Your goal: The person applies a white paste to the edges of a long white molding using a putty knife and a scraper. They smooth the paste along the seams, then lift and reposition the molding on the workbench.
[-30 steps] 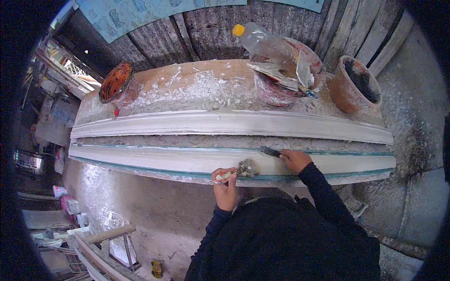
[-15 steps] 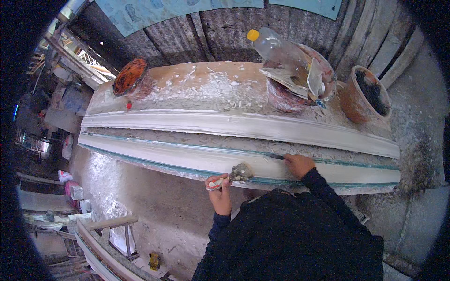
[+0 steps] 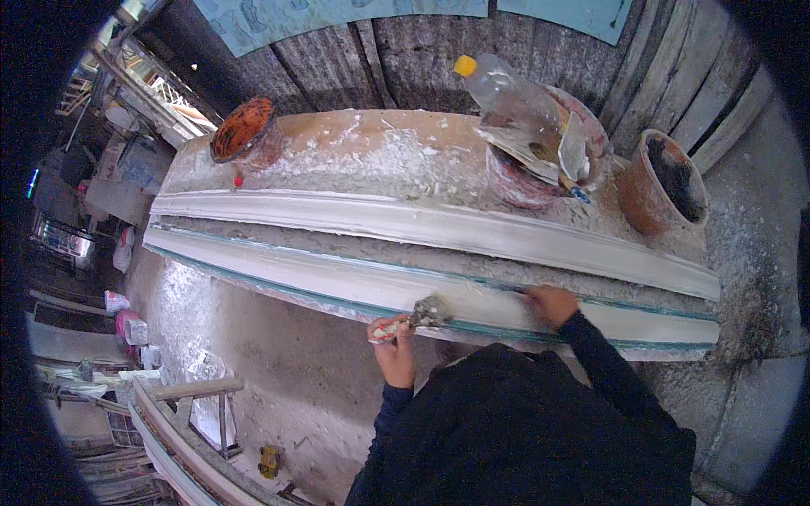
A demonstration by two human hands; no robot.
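My left hand (image 3: pixel 394 358) is closed round the pale, red-marked handle of a putty knife (image 3: pixel 433 311). Grey-white paste clings to its blade, which is over the near edge of a long white moulding strip (image 3: pixel 354 284) with teal edges. On the strip's far teal edge, my right hand (image 3: pixel 553 305) grips a thin dark-bladed tool (image 3: pixel 513 289); most of it is hidden by the fingers. Behind this strip lies a second long white moulding (image 3: pixel 337 207), with crumbly grey residue in the gap between them.
On the dusty bench (image 3: pixel 337 152) stand an orange-lined bucket (image 3: pixel 245 135), a reddish bucket (image 3: pixel 519 183) under a clear yellow-capped bottle (image 3: pixel 506 93), and a brown bucket (image 3: pixel 654 190). A wooden frame (image 3: pixel 190 390) stands at lower left. Corrugated sheets (image 3: pixel 422 67) back the bench.
My right hand has slid a little to the right along the strip's far teal edge with the tool. The left hand keeps its hold on the putty knife, and the view has shifted slightly.
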